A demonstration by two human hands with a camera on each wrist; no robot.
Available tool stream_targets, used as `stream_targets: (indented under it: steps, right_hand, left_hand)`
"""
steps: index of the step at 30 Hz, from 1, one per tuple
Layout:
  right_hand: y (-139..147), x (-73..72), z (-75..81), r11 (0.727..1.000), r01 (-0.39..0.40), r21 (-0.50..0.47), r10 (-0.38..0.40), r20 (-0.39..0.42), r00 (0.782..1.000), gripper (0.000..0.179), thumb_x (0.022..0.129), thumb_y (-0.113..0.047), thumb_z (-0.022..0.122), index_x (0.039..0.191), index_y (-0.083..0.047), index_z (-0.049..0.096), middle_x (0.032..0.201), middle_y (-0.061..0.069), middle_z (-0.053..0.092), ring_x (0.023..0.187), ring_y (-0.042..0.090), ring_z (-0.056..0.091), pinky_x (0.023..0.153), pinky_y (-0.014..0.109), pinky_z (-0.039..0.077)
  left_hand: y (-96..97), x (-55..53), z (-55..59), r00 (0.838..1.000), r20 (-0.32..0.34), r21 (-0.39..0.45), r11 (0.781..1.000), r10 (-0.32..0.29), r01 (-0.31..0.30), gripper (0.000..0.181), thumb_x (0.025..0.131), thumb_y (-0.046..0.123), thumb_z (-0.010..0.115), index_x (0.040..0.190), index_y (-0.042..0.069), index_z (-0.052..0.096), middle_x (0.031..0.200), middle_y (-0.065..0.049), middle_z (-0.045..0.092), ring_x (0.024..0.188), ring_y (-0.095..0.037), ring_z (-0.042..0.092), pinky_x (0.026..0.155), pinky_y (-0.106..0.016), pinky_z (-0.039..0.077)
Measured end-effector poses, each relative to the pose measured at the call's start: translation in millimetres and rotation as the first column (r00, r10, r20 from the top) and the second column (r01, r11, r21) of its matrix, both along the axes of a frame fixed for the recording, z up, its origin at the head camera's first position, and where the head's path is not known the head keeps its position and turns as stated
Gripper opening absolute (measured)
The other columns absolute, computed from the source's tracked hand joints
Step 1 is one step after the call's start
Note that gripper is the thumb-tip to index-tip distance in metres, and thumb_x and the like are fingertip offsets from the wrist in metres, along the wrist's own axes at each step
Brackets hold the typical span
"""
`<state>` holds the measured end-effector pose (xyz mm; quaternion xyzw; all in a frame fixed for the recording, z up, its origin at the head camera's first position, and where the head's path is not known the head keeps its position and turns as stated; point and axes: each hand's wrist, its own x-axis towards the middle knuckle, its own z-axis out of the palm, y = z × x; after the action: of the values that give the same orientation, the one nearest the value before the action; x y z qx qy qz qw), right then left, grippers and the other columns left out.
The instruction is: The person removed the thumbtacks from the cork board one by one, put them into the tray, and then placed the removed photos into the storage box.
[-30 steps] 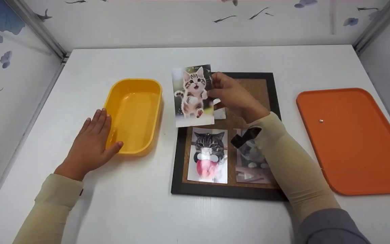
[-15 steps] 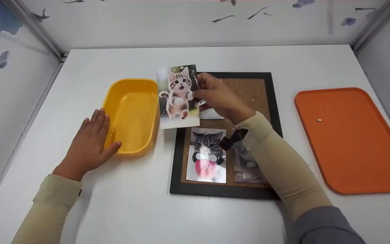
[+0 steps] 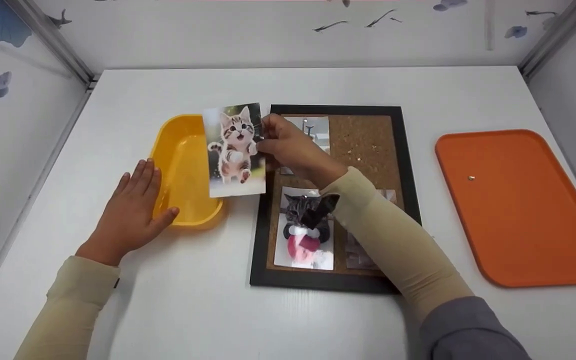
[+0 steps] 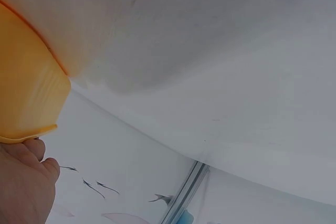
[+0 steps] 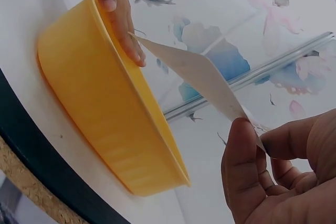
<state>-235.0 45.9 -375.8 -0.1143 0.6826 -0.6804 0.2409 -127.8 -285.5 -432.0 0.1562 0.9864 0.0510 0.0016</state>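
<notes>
My right hand [image 3: 295,150] pinches the right edge of a kitten photo [image 3: 237,150] between thumb and fingers. In the head view the photo overlaps the right half of a yellow plastic basin [image 3: 180,145]. The right wrist view shows the photo's pale back [image 5: 194,72] slanting above the basin's rim, held at one corner end. My left hand [image 3: 130,210] lies with straight fingers along the basin's left rim, its thumb over the near corner. Under my right forearm is a black-framed corkboard [image 3: 368,135] bearing several photos, among them a grey cat photo [image 3: 304,235].
An orange tray [image 3: 523,210] lies to the right on the white table [image 3: 193,300], with one small metal pin [image 3: 471,178] on it. White patterned panels [image 3: 288,35] stand along the back and sides. Small bits dot the bare cork at upper right.
My right hand has carried the kitten photo leftward, from over the corkboard's upper left to over the basin. This uncovers the board's upper photo and bare cork. My left hand stays at the rim.
</notes>
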Motion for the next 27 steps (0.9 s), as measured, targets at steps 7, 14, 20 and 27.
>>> stream_targets:
  steps: [7, 14, 20, 27]
  right_hand:
    - [-19, 3.0, -0.7, 0.999, -0.004, -0.036, 0.004, 0.001, 1.000, 0.021, 0.097, 0.004, 0.051, 0.115, -0.006, 0.047, 0.103, 0.012, 0.057, 0.083, 0.022, 0.061, 0.060, 0.037, 0.056]
    - [-41, 5.2, -3.1, 0.999, 0.023, -0.049, -0.021, 0.040, 0.999, 0.022, 0.097, 0.004, 0.052, 0.116, -0.006, 0.048, 0.104, 0.015, 0.058, 0.087, 0.025, 0.064, 0.067, 0.042, 0.059]
    - [-57, 3.5, -4.6, 0.999, 0.015, -0.047, -0.011, 0.073, 0.997, 0.025, 0.097, 0.004, 0.051, 0.120, -0.006, 0.045, 0.109, 0.015, 0.056, 0.090, 0.027, 0.065, 0.071, 0.041, 0.060]
    - [-77, 0.8, -12.5, 1.000, -0.007, -0.009, 0.008, 0.118, 0.993, 0.026, 0.097, 0.001, 0.054, 0.121, -0.008, 0.047, 0.114, 0.012, 0.056, 0.094, 0.025, 0.065, 0.073, 0.037, 0.060]
  left_hand:
    - [0.1, 0.3, 2.3, 1.000, 0.006, 0.007, 1.000, -0.001, 0.001, 0.090, 0.098, 0.060, 0.042, 0.156, -0.003, 0.015, 0.164, -0.020, 0.009, 0.151, -0.033, 0.005, 0.120, -0.047, 0.001]
    - [0.5, -0.2, 3.3, 1.000, 0.009, 0.004, 1.000, -0.003, 0.003, 0.088, 0.098, 0.057, 0.045, 0.156, -0.004, 0.017, 0.164, -0.019, 0.008, 0.151, -0.033, 0.004, 0.120, -0.047, 0.001]
    - [-0.6, -1.8, 4.2, 1.000, -0.015, 0.013, 1.000, -0.019, 0.019, 0.088, 0.098, 0.057, 0.043, 0.155, -0.006, 0.019, 0.163, -0.021, 0.011, 0.151, -0.035, 0.006, 0.120, -0.047, 0.001]
    - [-0.5, -1.1, 2.4, 1.000, 0.004, 0.012, 1.000, -0.009, 0.009, 0.089, 0.098, 0.058, 0.044, 0.155, -0.004, 0.019, 0.164, -0.020, 0.010, 0.151, -0.034, 0.005, 0.120, -0.050, 0.004]
